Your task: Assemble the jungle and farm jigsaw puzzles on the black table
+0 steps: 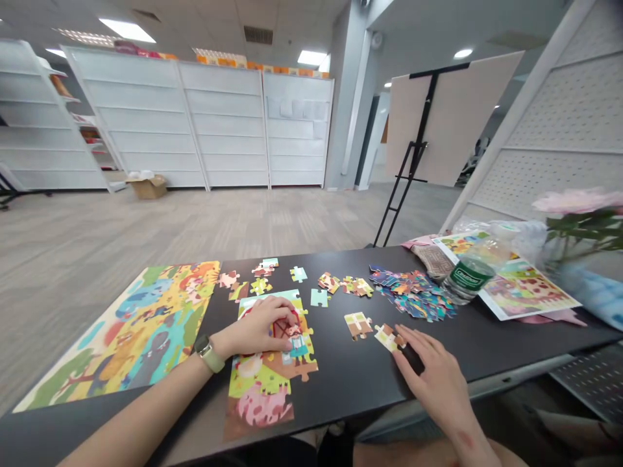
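A partly joined jigsaw puzzle [263, 405] lies on the dark table before me, showing a pig, a hen and a farmer. My left hand [267, 324] rests on its upper part, fingers slightly bent and thumb apart, covering some of the picture. On the right, my right hand [428, 363] has thumb and forefinger on a brown-and-cream puzzle piece [385, 337] at the tabletop. Just left of that piece lies another loose piece [357, 324]. More loose pieces, including a pale blue piece [319, 298] and a joined yellow-brown pair [357, 286], lie farther back.
A finished animal picture [160, 318] lies at left. A heap of blue puzzle pieces [418, 298] sits at right, beside a water bottle [470, 275] and a printed farm sheet [530, 292]. Pink flowers [579, 201] stand at far right; an easel [413, 155] stands beyond the table.
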`<state>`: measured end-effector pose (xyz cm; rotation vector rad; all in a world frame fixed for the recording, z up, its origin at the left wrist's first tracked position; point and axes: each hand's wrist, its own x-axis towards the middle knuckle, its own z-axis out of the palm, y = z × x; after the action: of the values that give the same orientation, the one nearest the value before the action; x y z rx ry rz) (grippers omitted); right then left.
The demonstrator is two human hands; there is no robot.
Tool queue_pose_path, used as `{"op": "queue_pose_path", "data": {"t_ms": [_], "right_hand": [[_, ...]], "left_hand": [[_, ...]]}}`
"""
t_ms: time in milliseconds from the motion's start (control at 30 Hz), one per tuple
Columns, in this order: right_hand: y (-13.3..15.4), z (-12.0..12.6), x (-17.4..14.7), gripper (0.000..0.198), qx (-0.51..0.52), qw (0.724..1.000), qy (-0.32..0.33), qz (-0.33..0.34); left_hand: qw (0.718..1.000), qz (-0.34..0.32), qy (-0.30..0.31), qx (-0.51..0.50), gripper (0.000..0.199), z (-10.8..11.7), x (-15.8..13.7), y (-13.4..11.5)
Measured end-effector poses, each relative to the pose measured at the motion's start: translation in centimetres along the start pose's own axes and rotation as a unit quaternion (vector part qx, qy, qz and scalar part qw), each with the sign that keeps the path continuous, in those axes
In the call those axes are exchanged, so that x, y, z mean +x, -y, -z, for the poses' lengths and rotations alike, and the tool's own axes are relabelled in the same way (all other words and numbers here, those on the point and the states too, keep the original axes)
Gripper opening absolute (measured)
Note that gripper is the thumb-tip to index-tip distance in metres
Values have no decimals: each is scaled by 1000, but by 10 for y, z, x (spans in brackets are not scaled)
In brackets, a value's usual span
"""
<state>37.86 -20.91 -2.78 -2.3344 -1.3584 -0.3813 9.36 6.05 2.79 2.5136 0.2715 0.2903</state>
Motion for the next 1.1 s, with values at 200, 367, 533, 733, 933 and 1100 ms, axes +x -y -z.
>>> {"op": "queue_pose_path", "data": {"t_ms": [200, 367, 533, 733, 933, 1100], "right_hand": [[-5, -3, 11, 42, 37, 999, -28, 5], [53, -10, 25, 39, 59, 997, 0, 55], [124, -8, 18, 28, 113, 977, 104, 150], [137, -9, 59, 38, 92, 976, 114, 159], [141, -27, 106, 18, 92, 957, 170, 215], [128, -34, 112, 26, 153, 953, 165, 203]], "left_hand": [[1000, -13, 0, 1, 28, -2, 1, 3], [1000, -12, -7, 5, 31, -2, 1, 3], [1000, -5, -6, -1, 33, -1, 1, 2], [1000, -7, -4, -5, 36, 0, 0, 4], [1000, -20, -10, -1, 38, -1, 0, 9], [999, -34, -16, 11, 38, -1, -1, 14]]}}
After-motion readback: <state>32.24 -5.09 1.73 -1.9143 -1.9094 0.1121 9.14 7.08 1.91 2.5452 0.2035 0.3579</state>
